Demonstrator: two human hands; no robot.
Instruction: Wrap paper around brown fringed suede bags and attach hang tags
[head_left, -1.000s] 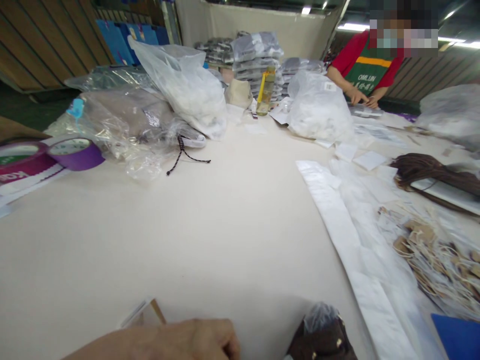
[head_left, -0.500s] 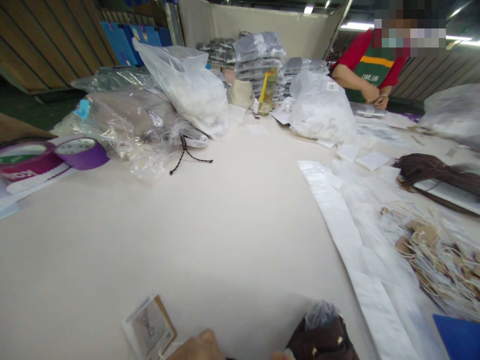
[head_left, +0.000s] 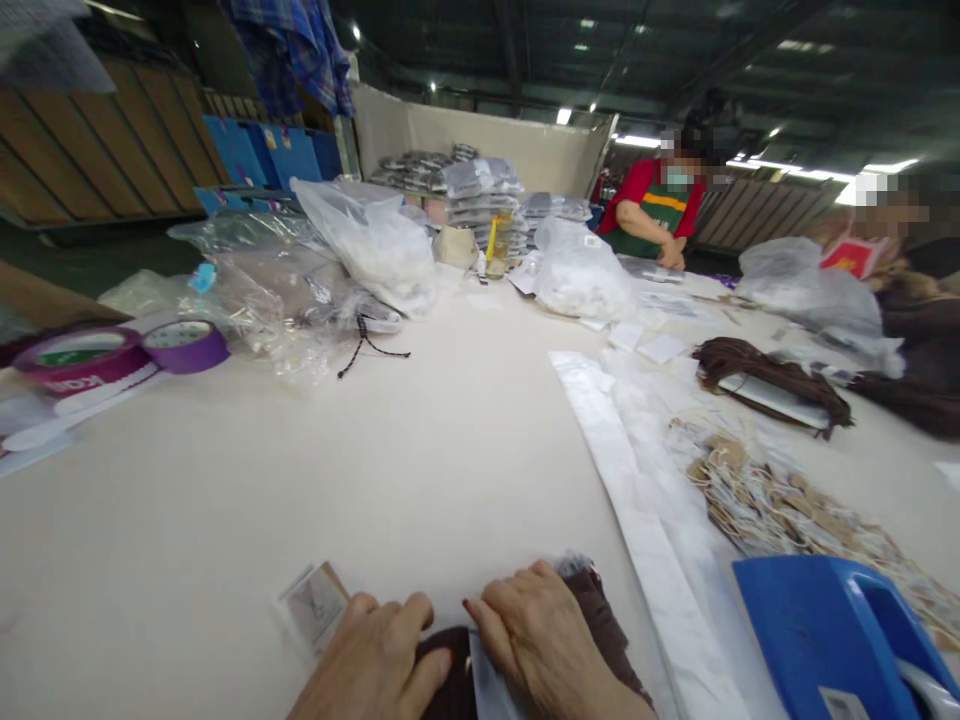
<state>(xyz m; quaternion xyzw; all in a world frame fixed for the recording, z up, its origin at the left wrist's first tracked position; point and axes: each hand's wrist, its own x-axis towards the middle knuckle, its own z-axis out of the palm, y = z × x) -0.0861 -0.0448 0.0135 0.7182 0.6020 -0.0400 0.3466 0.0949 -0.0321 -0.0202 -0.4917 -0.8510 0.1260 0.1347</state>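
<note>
left hand (head_left: 375, 655) and right hand (head_left: 547, 635): both have come more fully into view, now over the cloth (head_left: 456, 692).
cloth: brown, nearest edge of the tabletop (head_left: 375, 470), showing either side of the right hand; one piece or two, unclear.
grip: both hands curled, probably steadying the cloth; cannot tell if either pinches it.
card (head_left: 319, 605): one seen, just beside the left hand.
tape (head_left: 82, 360): two rolls, probably parked aside for room.
</note>
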